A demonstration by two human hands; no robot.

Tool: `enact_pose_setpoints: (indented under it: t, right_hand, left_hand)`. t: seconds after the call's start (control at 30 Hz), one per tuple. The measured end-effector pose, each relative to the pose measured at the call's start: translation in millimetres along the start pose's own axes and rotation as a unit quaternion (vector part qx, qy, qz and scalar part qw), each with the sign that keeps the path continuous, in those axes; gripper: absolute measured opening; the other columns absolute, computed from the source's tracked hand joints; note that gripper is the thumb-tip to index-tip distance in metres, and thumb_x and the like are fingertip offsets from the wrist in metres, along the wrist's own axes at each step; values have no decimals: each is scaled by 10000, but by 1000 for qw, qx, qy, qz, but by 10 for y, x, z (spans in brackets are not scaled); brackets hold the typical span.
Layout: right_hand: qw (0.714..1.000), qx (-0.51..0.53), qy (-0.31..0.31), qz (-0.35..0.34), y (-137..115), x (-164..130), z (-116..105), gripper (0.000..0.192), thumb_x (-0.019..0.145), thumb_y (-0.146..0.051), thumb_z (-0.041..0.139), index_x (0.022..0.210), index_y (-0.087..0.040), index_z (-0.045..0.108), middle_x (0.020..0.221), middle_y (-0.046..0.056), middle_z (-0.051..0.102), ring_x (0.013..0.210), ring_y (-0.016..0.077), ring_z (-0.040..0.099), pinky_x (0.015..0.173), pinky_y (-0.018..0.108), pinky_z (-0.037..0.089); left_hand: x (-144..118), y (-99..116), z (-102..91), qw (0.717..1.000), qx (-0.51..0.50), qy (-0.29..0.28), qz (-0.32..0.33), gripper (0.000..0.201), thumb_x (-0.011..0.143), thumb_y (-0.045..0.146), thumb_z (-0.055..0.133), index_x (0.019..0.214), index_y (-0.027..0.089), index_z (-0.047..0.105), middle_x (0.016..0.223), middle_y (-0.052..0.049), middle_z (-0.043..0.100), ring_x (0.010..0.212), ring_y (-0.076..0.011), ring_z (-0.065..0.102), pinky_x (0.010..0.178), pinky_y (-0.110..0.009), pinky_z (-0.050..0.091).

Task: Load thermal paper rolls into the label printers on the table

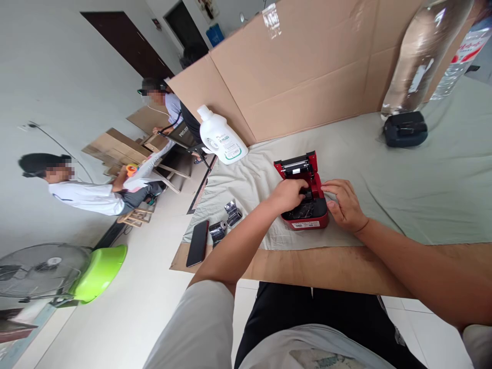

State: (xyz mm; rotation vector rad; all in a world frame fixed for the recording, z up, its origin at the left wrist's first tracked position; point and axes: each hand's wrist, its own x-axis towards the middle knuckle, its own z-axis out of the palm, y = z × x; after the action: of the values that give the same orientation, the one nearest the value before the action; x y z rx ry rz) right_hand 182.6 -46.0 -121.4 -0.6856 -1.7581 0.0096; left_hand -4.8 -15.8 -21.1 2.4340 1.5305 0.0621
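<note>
On grey cloth: left hand [290, 195] fingers curled inside red printer [304, 205]; right hand [345, 205] loosely cupped against its side; label unreadable.

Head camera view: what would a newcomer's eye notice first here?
First, the small red printer with its lid open, on the grey cloth at the centre. The left hand reaches into it, and the right hand touches its side. A white bottle stands behind to the left.

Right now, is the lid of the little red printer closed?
No, the red printer's lid stands open, with both hands' fingers at its open compartment.
</note>
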Motion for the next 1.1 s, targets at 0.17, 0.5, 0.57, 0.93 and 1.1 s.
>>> enact_pose_setpoints:
  t: [0.17,0.5,0.57,0.93,1.1]
  right_hand:
    - [1000,9,-8,-3,39,-18,18,314,992,-325,403,1229,-219,581,1118,137,652,1043,280,608,884,494,514]
    - [999,11,-46,5,95,-53,-27,359,988,-381,412,1270,-228,574,1147,137,660,1063,302,622,903,518,511]
    - [999,6,-42,-3,97,-49,-32,357,992,-367,413,1283,-226,565,1139,137,658,1058,303,624,900,513,510]
    - [999,3,-46,-9,73,-31,3,343,1001,-334,394,1259,-203,579,1120,141,667,1043,300,638,875,512,527]
    - [998,7,-61,10,66,-36,0,366,1012,-363,352,1299,-279,563,1123,125,667,1042,315,643,871,549,524]
  left_hand:
    - [328,150,-8,986,100,-125,-37,331,769,150,687,1098,171,712,1173,-141,722,1132,-332,656,967,-416,502]
    - [170,-51,17,988,-152,7,-8,356,670,139,708,1024,168,715,1093,-89,728,1051,-284,665,960,-396,505]
    - [22,-179,-76,952,-302,21,35,344,675,160,691,1018,148,706,1073,-82,721,1026,-249,664,961,-384,503]
    - [-1080,-1543,-759,894,-392,-113,-184,538,512,351,846,1000,148,744,933,-88,738,786,-209,648,719,-328,526]
    - [-1182,-1861,-397,914,-334,-63,-222,474,526,330,790,964,158,736,1038,-95,746,1006,-266,654,908,-390,509]
